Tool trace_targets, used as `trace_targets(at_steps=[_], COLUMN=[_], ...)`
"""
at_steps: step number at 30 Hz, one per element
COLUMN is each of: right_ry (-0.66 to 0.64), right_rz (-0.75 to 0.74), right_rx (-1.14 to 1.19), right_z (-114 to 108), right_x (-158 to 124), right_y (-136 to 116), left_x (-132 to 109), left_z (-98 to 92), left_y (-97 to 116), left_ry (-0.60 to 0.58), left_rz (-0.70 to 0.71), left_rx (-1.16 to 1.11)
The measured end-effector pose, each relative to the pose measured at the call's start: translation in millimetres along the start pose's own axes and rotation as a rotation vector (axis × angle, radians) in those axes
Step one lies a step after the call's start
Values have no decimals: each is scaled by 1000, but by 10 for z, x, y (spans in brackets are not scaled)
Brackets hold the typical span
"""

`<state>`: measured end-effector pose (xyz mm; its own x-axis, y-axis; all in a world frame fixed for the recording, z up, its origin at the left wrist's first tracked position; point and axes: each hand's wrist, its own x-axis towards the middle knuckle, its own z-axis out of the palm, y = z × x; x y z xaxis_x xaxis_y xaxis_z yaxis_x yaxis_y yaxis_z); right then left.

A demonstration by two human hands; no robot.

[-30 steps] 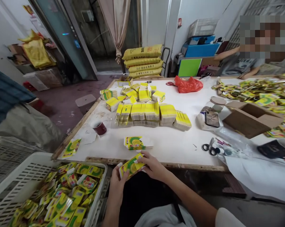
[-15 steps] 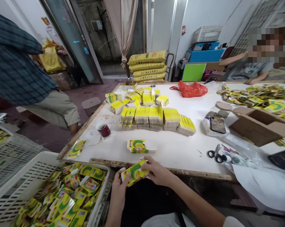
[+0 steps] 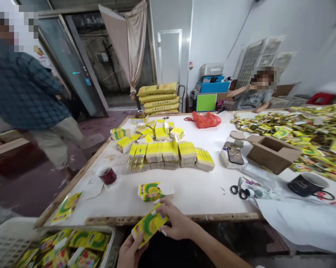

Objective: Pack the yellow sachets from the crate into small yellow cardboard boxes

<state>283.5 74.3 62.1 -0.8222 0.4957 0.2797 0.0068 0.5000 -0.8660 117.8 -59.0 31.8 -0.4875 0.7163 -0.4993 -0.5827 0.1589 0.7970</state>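
A flat yellow card box [image 3: 149, 227] printed with a green swirl is tilted between my hands, just off the table's front edge. My left hand [image 3: 132, 250] grips its lower left end, thumb on the printed face. At the upper right end, the fingers of my right hand [image 3: 175, 220] close on it. Right behind, a small stack of similar boxes [image 3: 151, 191] lies on the white table [image 3: 193, 193]. Farther back stand rows of packed yellow boxes [image 3: 162, 152]. To the lower left, a white plastic basket [image 3: 110, 238] holds many loose yellow boxes.
Left of the stack stands a dark red mug [image 3: 109, 176]. On the right are scissors [image 3: 242, 191], a phone [image 3: 235, 154], a cardboard box [image 3: 271, 156], a black mug [image 3: 306, 186] and a heap of yellow packs [image 3: 318, 141]. One person [image 3: 254, 98] sits across; another [image 3: 25, 93] stands left.
My view has tilted up and shifted right, so the table's contents appear farther left. The card box has turned steeper between my hands. The person at left has changed posture.
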Motion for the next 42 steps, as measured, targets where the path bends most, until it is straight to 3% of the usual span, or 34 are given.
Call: trace_targets(at_steps=[6, 10, 14, 17, 19, 23, 25, 27, 30, 32, 34, 36, 39, 42], right_ry=[21, 90, 321, 474, 527, 619, 665, 789, 976, 941, 772, 617, 539, 515], right_rz=[-65, -40, 103, 111, 69, 51, 13, -73, -145, -206, -245, -229, -80, 91], right_rx=[115, 94, 57, 21, -25, -86, -128, -197, -245, -221, -168, -98, -62, -65], right_z=[-57, 12, 94, 129, 125, -17, -179, -395, -709, -792, -711, -498, -105, 162], right_x=[-46, -30, 27, 67, 94, 201, 299, 417, 538, 517, 426, 320, 207, 161], right_y=[-28, -23, -29, -32, -16, -16, -115, -297, -643, -820, -855, -716, -357, -117], left_x=[-205, -292, -275, -207, -152, -157, -258, -376, -492, -509, -459, -350, -213, -176], left_z=[155, 179, 249, 285, 292, 455, 700, 1033, 1465, 1553, 1462, 1268, 967, 740], left_y=[-11, -17, -12, -63, -89, 116, 381, 687, 1027, 1087, 1001, 808, 451, 187], left_ry=[-116, -94, -172, -163, -72, 177, 152, 90, 31, -45, -105, -117, -225, -126], left_rz=[-38, -5, 14, 20, 189, 874, 1162, 1375, 1507, 1477, 1352, 1143, 793, 600], left_rx=[30, 23, 55, 151, 261, 777, 1056, 1205, 1337, 1387, 1380, 1345, 1368, 1363])
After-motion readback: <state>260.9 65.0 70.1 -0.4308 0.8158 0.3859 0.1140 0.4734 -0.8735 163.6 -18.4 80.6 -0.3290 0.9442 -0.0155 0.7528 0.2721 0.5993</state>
